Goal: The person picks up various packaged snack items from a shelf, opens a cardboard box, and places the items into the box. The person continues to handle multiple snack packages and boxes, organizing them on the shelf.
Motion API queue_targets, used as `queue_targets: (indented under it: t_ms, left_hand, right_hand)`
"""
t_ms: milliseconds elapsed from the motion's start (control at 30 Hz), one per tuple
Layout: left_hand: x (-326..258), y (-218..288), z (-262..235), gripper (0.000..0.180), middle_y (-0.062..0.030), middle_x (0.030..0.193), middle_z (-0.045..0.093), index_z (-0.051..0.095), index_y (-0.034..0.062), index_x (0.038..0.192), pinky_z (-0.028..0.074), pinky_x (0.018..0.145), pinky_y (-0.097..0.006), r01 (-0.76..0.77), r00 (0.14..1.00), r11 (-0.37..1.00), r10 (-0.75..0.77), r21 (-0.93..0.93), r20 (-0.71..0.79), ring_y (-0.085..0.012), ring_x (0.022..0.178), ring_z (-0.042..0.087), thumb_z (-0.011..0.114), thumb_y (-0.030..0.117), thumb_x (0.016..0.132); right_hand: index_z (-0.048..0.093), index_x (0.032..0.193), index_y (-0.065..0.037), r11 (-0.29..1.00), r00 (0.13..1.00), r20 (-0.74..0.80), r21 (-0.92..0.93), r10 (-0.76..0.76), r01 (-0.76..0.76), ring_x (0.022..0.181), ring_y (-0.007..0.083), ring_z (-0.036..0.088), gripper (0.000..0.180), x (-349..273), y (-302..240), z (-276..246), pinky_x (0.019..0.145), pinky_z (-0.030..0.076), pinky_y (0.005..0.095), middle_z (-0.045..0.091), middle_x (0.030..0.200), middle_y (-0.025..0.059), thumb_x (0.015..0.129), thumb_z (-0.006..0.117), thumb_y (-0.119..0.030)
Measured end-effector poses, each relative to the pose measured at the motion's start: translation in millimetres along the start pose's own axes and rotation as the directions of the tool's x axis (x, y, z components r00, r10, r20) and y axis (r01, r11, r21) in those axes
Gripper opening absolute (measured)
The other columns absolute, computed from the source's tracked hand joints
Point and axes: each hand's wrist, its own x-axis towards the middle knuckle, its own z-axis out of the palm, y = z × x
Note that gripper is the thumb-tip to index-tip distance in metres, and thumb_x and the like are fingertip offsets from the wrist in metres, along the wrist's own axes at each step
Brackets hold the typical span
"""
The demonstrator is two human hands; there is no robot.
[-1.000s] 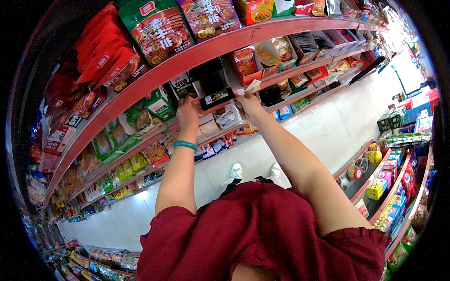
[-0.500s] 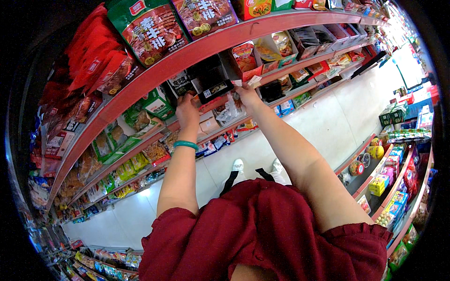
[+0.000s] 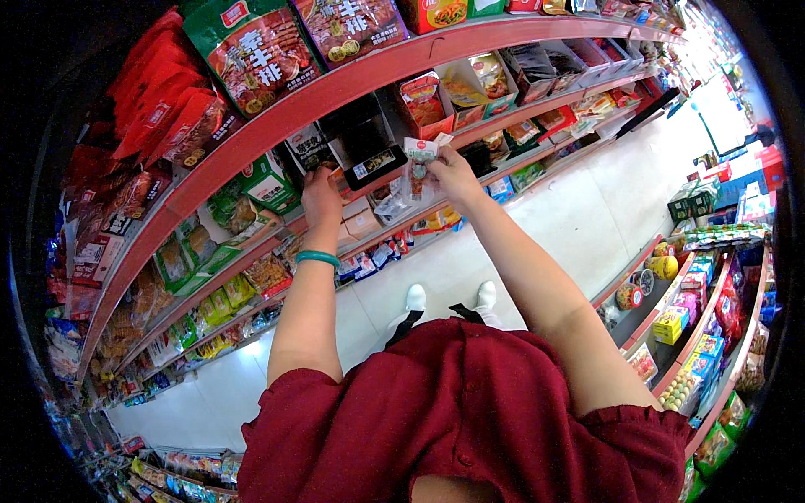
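A black display box (image 3: 362, 144) with its top open sits tilted forward on the middle shelf, its inside dark. My left hand (image 3: 322, 197) is closed at the box's near left corner, beside a black carton (image 3: 309, 149); what its fingers grip is hidden. A green bangle (image 3: 318, 258) circles that wrist. My right hand (image 3: 455, 174) pinches a small clear snack packet (image 3: 418, 180) with a white and green top. This packet hangs just right of the box, in front of the shelf edge. Its contents look brownish but are too small to name.
A red-edged shelf (image 3: 277, 117) curves above my hands, with large snack bags (image 3: 251, 63) along it. Right of the black box stands a red snack box (image 3: 423, 102). Lower shelves hold more packets (image 3: 239, 292). Pale floor tiles (image 3: 570, 197) lie between this rack and another shelf (image 3: 650, 323).
My right hand has come away from the black box's right corner, and the clear packet now shows upright in its fingers. The left hand stays at the box. The view has shifted slightly.
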Motion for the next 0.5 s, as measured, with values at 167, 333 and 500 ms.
queue_targets:
  t_ms: [167,333,500]
  left_hand:
    - [-6,3,-5,0.023,-0.02,0.102,0.058,0.058,0.0053,0.105,0.048,0.077,-0.045,0.044,0.998,0.999,-0.045,-0.022,-0.045,-0.0378,0.093,0.057,0.058,0.011,0.083]
    - [-15,31,-28,0.027,-0.0204,0.111,0.053,0.055,0.0055,0.113,0.049,0.078,-0.045,-0.01,0.999,0.988,0.002,-0.152,-0.055,-0.0371,0.098,0.056,0.053,0.01,0.086]
    - [-20,39,-29,0.025,-0.017,0.111,0.054,0.057,0.005,0.11,0.049,0.08,-0.043,-0.194,0.981,0.947,0.186,-0.255,-0.059,-0.0362,0.098,0.056,0.054,0.009,0.085]
  right_hand:
    - [0.045,0.121,0.002,0.89,0.942,-0.089,-0.366,-0.323,0.271,0.076,0.0189,0.062,0.046,-2,-15,-6,0.071,0.049,0.0301,0.064,0.088,0.0144,0.079,0.058,-0.009]
    - [0.046,0.122,-0.004,0.841,0.936,0.042,-0.426,-0.35,0.334,0.087,0.0154,0.059,0.041,-15,-68,5,0.081,0.044,0.0282,0.062,0.097,0.0109,0.082,0.052,0.001]
    - [0.052,0.111,-0.001,0.724,0.862,0.107,-0.496,-0.496,0.479,0.087,0.0175,0.059,0.03,1,-83,28,0.079,0.045,0.0292,0.062,0.097,0.011,0.081,0.053,0.002]
